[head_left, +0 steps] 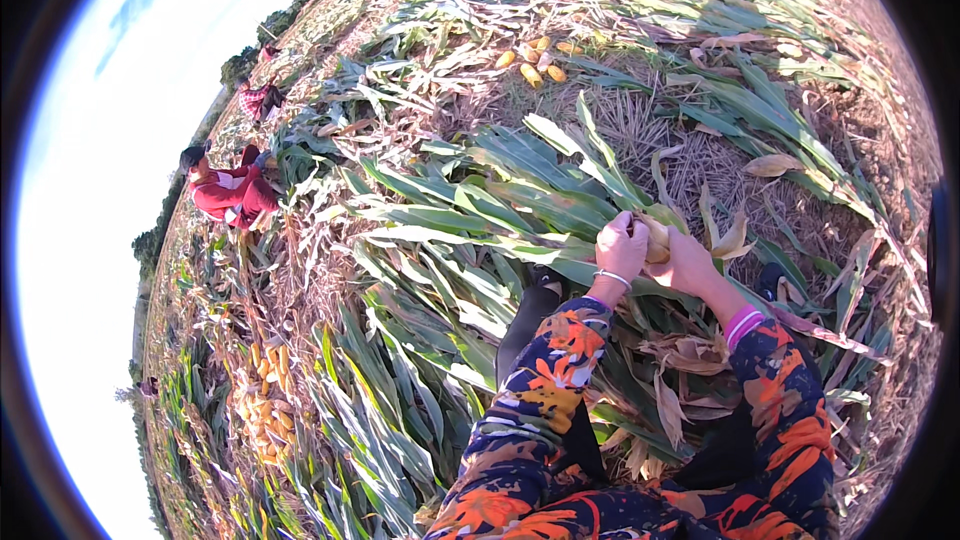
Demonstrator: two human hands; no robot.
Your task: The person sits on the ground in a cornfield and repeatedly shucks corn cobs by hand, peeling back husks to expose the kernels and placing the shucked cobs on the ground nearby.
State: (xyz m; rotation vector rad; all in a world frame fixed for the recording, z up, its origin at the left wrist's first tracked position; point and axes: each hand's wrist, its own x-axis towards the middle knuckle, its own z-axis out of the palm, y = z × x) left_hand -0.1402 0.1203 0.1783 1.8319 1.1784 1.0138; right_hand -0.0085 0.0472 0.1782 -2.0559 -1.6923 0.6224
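Observation:
Both of my hands are close together on one ear of corn in its pale husk [658,242]. My left hand [622,246], with a light bangle at the wrist, pinches the husk near one end of the ear. From the other side my right hand [686,264] wraps the ear, and its fingers are partly hidden. Cut corn stalks with long green leaves [517,202] lie under and beyond my hands. An opened dry husk [729,236] stands just right of the ear. More dry husks [686,356] lie between my legs.
Several husked yellow ears [531,75] lie on the straw-covered ground ahead. A larger heap of ears [264,420] is at the left. A person in red [234,191] sits among stalks at the left, with another person [259,101] farther off. Felled stalks [787,120] lie at the right.

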